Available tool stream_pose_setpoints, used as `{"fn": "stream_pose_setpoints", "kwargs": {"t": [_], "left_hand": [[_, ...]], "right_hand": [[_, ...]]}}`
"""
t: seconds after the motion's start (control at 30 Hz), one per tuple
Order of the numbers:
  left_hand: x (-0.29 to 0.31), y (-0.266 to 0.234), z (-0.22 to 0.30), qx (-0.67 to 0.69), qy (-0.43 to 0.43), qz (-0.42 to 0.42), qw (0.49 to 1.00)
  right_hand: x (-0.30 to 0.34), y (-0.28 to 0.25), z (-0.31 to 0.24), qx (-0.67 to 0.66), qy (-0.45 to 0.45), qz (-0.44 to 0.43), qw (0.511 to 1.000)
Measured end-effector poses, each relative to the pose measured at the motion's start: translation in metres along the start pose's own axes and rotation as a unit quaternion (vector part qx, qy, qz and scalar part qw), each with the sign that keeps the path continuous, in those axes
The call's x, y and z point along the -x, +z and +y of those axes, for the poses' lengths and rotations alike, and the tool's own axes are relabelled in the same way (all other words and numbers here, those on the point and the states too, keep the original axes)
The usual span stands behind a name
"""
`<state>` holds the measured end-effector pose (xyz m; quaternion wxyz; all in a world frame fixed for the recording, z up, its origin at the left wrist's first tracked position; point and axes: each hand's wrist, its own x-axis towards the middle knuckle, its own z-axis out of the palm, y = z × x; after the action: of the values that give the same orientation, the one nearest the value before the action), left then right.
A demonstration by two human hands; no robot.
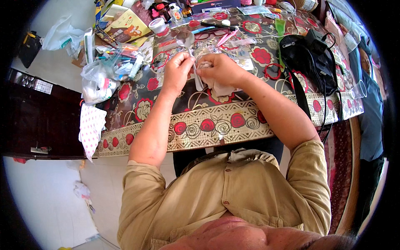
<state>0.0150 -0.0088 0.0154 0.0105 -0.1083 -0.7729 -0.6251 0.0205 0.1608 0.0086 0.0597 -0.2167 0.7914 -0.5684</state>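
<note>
My left hand (177, 71) is closed, thumb and fingers pinching what looks like a spoon (186, 40) by its handle. Its round, shiny bowl points away from me, and the pale handle end hangs below my fingers. Close beside it, my right hand (223, 70) is closed around a crumpled whitish cloth (223, 89), part of which hangs toward the table edge. The fingertips of that hand come near or against the handle; I cannot tell whether they touch it. Both hands are over the flowered tablecloth (143, 109).
A black bag (298, 62) with straps and a cable lies to the right, near a red loop (273, 71) and a green strip (280, 29). Pink-handled tools (227, 37) lie beyond my hands. Plastic bags (98, 81) and a picture box (128, 27) crowd the left. Small bottles (175, 13) stand behind.
</note>
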Motion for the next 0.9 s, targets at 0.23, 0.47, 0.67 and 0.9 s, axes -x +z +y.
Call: {"fn": "stream_pose_setpoints", "kwargs": {"t": [0.23,0.47,0.67,0.9], "left_hand": [[0.001,-0.005,0.003,-0.004,-0.008,-0.007,1.000],[0.003,0.005,-0.006,-0.062,0.034,-0.059,0.996],[0.004,0.008,-0.011,-0.094,0.036,-0.068,0.993],[0.003,0.003,-0.009,-0.069,0.079,-0.007,0.994]], "right_hand": [[-0.014,-0.022,0.011,-0.333,0.044,0.160,0.928],[-0.014,-0.033,0.009,0.029,-0.165,0.325,0.931],[-0.005,-0.008,-0.005,0.215,-0.316,0.171,0.908],[-0.019,-0.034,0.017,0.031,-0.119,0.316,0.941]]}}
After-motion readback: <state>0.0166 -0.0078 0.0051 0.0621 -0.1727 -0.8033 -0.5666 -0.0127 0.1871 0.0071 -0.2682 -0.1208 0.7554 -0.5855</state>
